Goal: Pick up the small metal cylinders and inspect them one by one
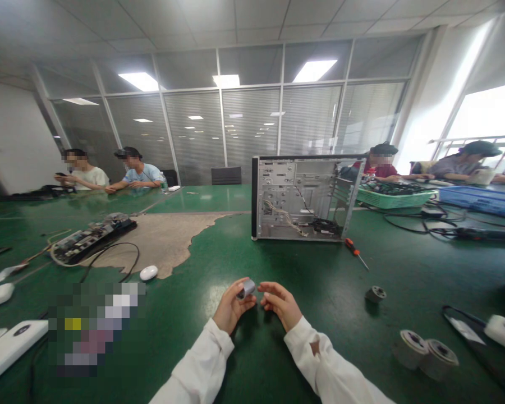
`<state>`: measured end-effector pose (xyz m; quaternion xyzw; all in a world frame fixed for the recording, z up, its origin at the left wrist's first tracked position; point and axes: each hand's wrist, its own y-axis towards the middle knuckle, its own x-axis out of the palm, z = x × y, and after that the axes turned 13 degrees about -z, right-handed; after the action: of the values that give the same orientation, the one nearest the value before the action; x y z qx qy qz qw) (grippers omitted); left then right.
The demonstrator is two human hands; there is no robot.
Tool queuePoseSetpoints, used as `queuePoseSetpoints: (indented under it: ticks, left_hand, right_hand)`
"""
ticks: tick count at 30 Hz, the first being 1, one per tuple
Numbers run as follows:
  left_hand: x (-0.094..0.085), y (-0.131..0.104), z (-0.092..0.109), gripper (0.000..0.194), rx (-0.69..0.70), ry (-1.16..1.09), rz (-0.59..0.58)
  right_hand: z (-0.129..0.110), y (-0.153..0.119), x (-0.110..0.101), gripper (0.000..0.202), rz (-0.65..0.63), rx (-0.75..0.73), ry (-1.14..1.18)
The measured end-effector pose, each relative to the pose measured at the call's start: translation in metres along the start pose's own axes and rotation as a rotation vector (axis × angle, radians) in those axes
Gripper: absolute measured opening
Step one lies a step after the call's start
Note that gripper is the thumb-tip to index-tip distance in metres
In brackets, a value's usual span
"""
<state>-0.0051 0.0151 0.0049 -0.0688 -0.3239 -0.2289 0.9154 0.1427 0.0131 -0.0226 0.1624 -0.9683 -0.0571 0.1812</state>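
Note:
A short grey metal cylinder (246,289) is gripped between the thumb and fingers of my left hand (232,307), just above the green table. Close beside it, my right hand (281,304) is half curled with thumb and fingers apart and holds nothing I can see. Its fingertips point at the cylinder without touching it. To the right stands a smaller metal cylinder (376,294) with a hollowed end. Nearer the front right, two larger cylinders, one on the left (411,349) and one on the right (439,360), stand side by side.
An opened computer case (305,196) stands ahead, with a red-handled screwdriver (356,253) by its corner. Left are a circuit assembly (95,238), a white oval case (148,273) and cables. Green (398,198) and blue baskets (480,197) sit back right. Several people sit around the table.

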Motion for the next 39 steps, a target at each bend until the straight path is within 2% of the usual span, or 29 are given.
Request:
queuePoseSetpoints:
  ticks: [4,7,11,16,24,28,33,36,39]
  left_hand:
    - [0.001,0.002,-0.002,0.043,0.119,0.260,0.074]
    - [0.000,0.001,-0.002,0.045,0.146,0.424,0.090]
    - [0.001,-0.002,-0.003,0.042,0.159,0.537,0.091]
    - [0.005,-0.005,-0.002,0.038,0.309,0.699,0.096]
    - [-0.001,-0.004,-0.005,0.048,0.161,0.705,-0.046]
    - [-0.001,-0.003,-0.008,0.056,0.215,0.871,-0.082]
    - [-0.001,-0.004,-0.012,0.071,0.266,1.171,-0.148]
    - [-0.002,-0.004,-0.013,0.072,0.262,1.243,-0.157]
    - [-0.003,-0.004,-0.014,0.072,0.272,1.261,-0.159]
  right_hand:
    - [-0.001,-0.001,0.001,0.033,0.002,0.005,-0.012]
    - [-0.001,-0.001,0.001,0.032,-0.006,0.012,-0.014]
    - [0.001,0.000,0.000,0.031,-0.018,0.007,-0.012]
    - [0.001,-0.001,0.001,0.030,-0.032,0.001,-0.029]
    - [0.001,-0.004,0.009,0.035,-0.084,-0.017,-0.221]
    - [0.005,-0.005,0.008,0.044,-0.137,-0.032,-0.292]
    - [0.008,-0.006,0.007,0.065,-0.210,-0.064,-0.357]
    - [0.008,-0.007,0.007,0.071,-0.239,-0.098,-0.501]
    - [0.007,-0.008,0.009,0.070,-0.193,-0.134,-0.663]
